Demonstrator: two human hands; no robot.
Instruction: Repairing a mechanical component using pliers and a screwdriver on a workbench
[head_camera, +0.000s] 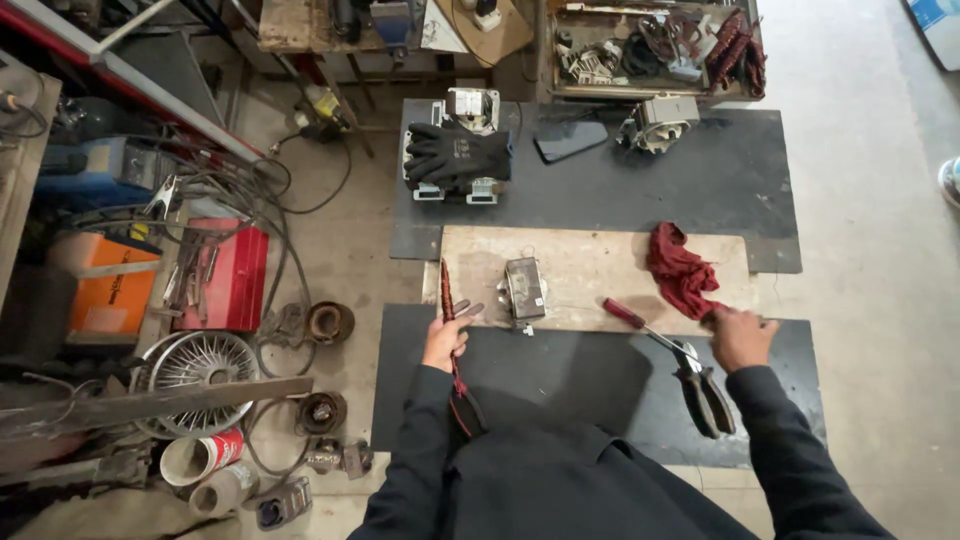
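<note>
Left hand (445, 340) closed round a reddish copper wire coil (449, 300), upright at the wooden board's (590, 265) near-left edge. Right hand (742, 335) rests knuckles-up on the board's near-right corner, beside a red rag (680, 268); whether it grips anything, cannot tell. Small metal transformer core (525, 290) sits bare between the hands, so winding looks removed. Red-handled screwdriver (640, 325) and pliers (708, 395) lie untouched.

Left hand (445, 340) closed in a grip, right hand (742, 337) resting knuckles-up, arms apart.

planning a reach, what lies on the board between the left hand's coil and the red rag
In the head view, between the coil and the red rag sit a small grey metal block and a red-handled screwdriver.
</note>
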